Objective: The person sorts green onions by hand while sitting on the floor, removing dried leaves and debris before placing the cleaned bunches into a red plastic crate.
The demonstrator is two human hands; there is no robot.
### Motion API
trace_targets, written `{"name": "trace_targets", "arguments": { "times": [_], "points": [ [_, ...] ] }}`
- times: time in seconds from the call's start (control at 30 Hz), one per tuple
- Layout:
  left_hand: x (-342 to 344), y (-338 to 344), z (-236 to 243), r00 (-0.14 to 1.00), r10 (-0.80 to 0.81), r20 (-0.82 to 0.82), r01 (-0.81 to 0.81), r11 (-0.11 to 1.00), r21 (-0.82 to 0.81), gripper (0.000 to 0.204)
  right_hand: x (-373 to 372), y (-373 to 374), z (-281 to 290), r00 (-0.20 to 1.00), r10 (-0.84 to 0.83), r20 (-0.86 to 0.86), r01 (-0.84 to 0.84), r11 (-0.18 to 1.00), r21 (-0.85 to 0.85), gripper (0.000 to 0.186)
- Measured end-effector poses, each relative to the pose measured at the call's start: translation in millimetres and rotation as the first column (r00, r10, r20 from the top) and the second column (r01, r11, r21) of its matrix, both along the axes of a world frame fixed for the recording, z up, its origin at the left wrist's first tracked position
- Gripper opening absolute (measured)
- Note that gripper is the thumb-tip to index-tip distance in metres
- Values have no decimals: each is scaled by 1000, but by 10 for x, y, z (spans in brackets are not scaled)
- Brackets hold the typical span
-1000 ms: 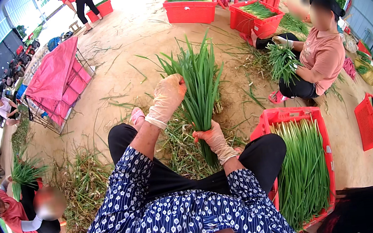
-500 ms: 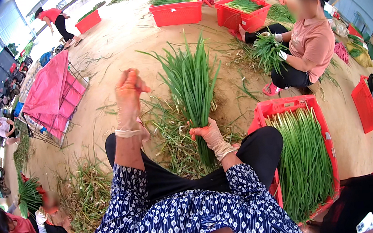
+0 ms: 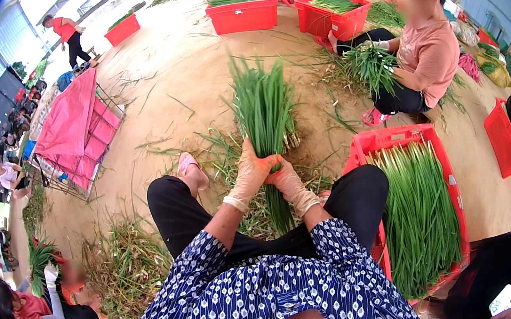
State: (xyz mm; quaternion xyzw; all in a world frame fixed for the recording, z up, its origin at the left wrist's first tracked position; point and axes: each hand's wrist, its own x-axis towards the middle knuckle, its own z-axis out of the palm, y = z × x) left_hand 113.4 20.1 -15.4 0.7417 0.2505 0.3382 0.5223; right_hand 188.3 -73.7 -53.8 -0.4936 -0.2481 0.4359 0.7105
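Note:
Upright between my knees stands a thick bunch of garlic chives (image 3: 264, 110), its long green leaves fanned out at the far end. My left hand (image 3: 250, 174), in a thin pale glove, is closed round the bunch's left side. From the right, my gloved right hand (image 3: 289, 185) grips the same bunch just below. Both hands meet at the front, and the fingers behind the stems are partly hidden. Under and around the bunch lie loose trimmings (image 3: 223, 157) on the ground. By my right knee a red crate (image 3: 456, 197) holds laid-in garlic chives (image 3: 419, 218).
A heap of dry trimmings (image 3: 129, 266) lies to my left. At the right a seated co-worker (image 3: 428, 53) handles greens; another co-worker (image 3: 46, 309) sits at lower left. Beyond stand red crates (image 3: 243, 16) of greens and a frame with pink sheeting (image 3: 74, 128).
My left hand was raised beside the bunch and has come down to clasp it. The right hand keeps its hold. The standing person at far left has straightened up.

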Motion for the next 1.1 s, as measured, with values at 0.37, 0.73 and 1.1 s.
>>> {"name": "trace_targets", "arguments": {
  "times": [0.37,0.73,1.1],
  "points": [
    [-26,251,222,980,90,178,79,643,-761,40,105,-44,73,924,295,-243,-287,955,68,48],
    [16,209,233,997,61,42,-45,954,-296,43,-18,-11,133,967,190,-170,-194,981,-12,30],
    [13,212,477,950,32,310,228,608,-761,35,89,-114,114,843,418,-340,-352,905,238,50]
  ]
}}
